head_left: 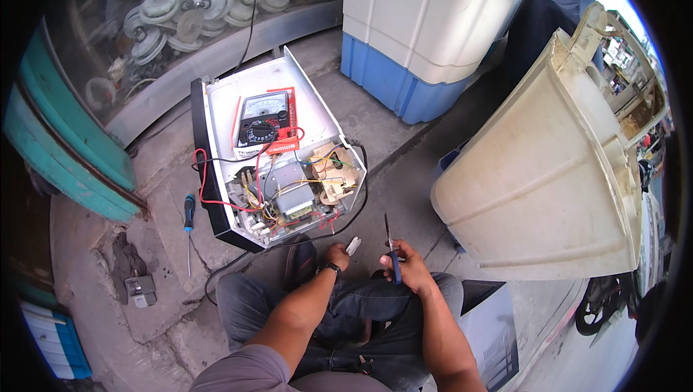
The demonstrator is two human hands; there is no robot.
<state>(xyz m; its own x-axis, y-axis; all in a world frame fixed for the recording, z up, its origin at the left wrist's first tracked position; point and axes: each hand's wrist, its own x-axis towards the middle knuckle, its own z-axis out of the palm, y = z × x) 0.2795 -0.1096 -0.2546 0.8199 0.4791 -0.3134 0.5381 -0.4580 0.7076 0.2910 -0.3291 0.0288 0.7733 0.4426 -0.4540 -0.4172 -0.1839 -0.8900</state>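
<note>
Clearly grasping, in the right hand point(410, 269), a blue-handled tool point(396, 268), apparently scissors, with the narrow dark end pointing up and away from the lap. Pinching, in the left hand point(336, 256), a small white piece point(353, 245), near the tool but apart from it, and just short of the near end of an opened appliance point(310, 103). Sitting in dark jeans point(249, 298), with a dark watch point(331, 268) on the left wrist. Facing that appliance straight ahead on the concrete ground, black along its left side and white along its inner panel. Bearing on that panel a multimeter point(266, 114) with an orange-and-white box point(287, 145) beneath. Exposing, at the end nearest the hands, a grey metal block point(294, 197), a beige plastic part point(336, 175) and tangled coloured wires point(253, 193), with a black cord point(366, 181) curving around outside. Flanked on the left by a blue-handled screwdriver point(189, 215), on the ground near the appliance, and on the right, well apart from it, by a large beige casing point(534, 168). Backed by a white-and-blue tub point(408, 67) and a glass case point(303, 6) of white pulley-like parts point(216, 2).
</note>
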